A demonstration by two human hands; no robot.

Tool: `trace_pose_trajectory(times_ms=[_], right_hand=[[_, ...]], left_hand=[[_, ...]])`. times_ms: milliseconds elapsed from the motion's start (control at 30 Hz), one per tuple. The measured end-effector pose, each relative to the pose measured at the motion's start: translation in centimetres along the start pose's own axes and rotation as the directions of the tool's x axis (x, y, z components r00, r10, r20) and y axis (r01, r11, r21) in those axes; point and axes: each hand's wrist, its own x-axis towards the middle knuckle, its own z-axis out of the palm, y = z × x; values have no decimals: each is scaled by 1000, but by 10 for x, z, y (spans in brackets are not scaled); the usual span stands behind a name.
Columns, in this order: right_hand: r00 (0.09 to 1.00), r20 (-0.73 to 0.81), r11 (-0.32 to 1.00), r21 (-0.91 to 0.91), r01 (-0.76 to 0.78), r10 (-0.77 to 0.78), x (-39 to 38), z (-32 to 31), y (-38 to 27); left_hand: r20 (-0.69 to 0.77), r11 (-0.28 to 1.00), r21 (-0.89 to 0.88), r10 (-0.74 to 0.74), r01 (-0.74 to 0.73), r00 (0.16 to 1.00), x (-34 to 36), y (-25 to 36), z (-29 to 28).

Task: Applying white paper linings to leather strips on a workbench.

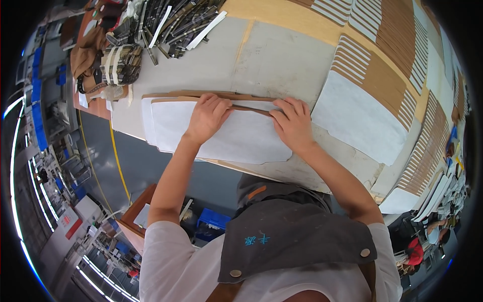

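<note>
White sheet (pixel 221 136) w/ a thin brown edge (pixel 251 110) lies on top of a flat pile, nr the front side of the grey tabletop (pixel 271 65), right in front of the person. L hand (pixel 209 117) is narrow: its fingers are bent & it holds the far edge of the sheet, a bit left of the middle. R hand (pixel 293 121) is narrow too & holds the same edge further right, w/ its fingers a bit apart. Btwn the two hands the brown edge is up a little, & a strip of white shows behind it. More brown edges stick out at the back of the pile.

On the R side, just beside, is a big stack (pixel 359 110) of white & brown pieces, spread like steps. More brown & white pieces (pixel 392 30) lie past it. Far L, a heap of dark strips (pixel 173 32) sits nr a checked bundle (pixel 119 64) w/ white bands. Brown cloth (pixel 88 55) is next to that. Below, a blue box (pixel 214 221) is nr the person's grey apron (pixel 297 241).
</note>
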Motion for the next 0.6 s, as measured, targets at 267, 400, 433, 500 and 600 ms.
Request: trace_pose_trajectory(times_ms=[267, 400, 433, 500, 600], right_hand=[[784, 525, 720, 398, -569, 330, 16, -30, 10], [659, 713, 437, 527, -729, 239, 29, -57, 12], [592, 764, 424, 461, -779, 257, 34, -57, 16], [515, 797, 461, 345, -818, 317, 39, -48, 27], [684, 613, 666, 321, -674, 397, 23, -13, 48]], left_hand=[[360, 749, 63, -633, 659, 685, -69, -74, -106], [462, 505, -200, -707, 839, 536, -84, -77, -146], [504, 482, -170, -707, 859, 496, -81, -79, -146], [542, 441, -159, -709, 883, 451, -79, -90, -133], [398, 534, -106, -750, 839, 528, -79, -105, -91]])
